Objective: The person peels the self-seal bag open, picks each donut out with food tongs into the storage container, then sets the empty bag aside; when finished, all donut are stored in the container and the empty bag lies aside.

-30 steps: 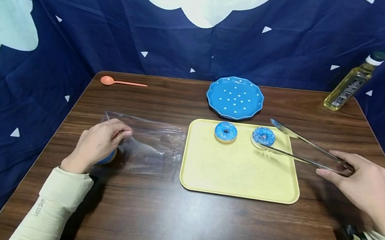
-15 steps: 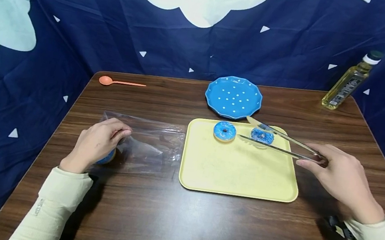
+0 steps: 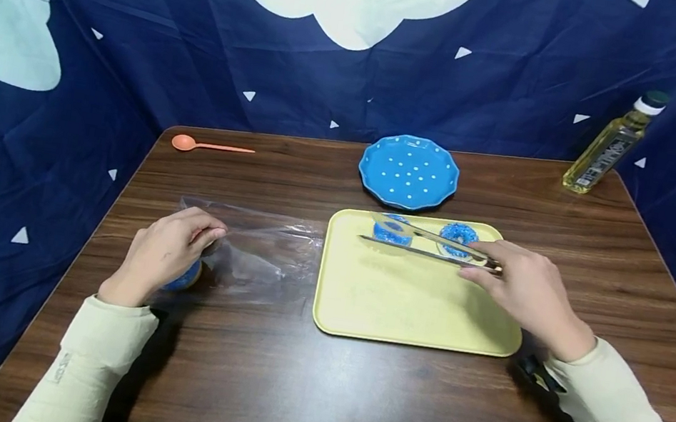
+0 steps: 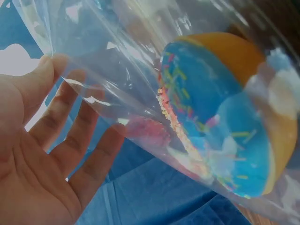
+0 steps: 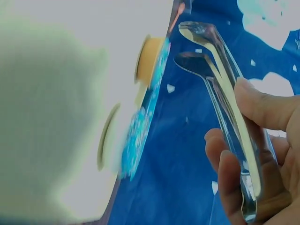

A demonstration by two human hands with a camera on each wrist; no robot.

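My left hand (image 3: 160,251) pinches the edge of a clear plastic bag (image 3: 269,259) between thumb and index finger; its other fingers are loosely extended. Through the film in the left wrist view show a blue-iced doughnut (image 4: 211,117) with sprinkles and a pink piece (image 4: 150,131). With its fingers round the handle end, my right hand (image 3: 525,288) holds metal tongs (image 5: 234,103), arms spread a little. In the head view the tongs' tips overlap the left blue doughnut (image 3: 384,234) on the yellow tray (image 3: 414,315). Beside it lies another blue doughnut (image 3: 459,229), partly covered by the tongs.
Behind the tray stands a blue polka-dot plate (image 3: 408,174). An orange spoon (image 3: 211,145) lies at the back left of the wooden table (image 3: 312,395), and an oil bottle (image 3: 606,151) stands at the back right. Dark blue cloth (image 3: 206,41) hangs behind.
My right hand has moved left with the tongs, from the right doughnut to over the left one, and the tongs' arms have drawn closer. My left hand stays at the bag.
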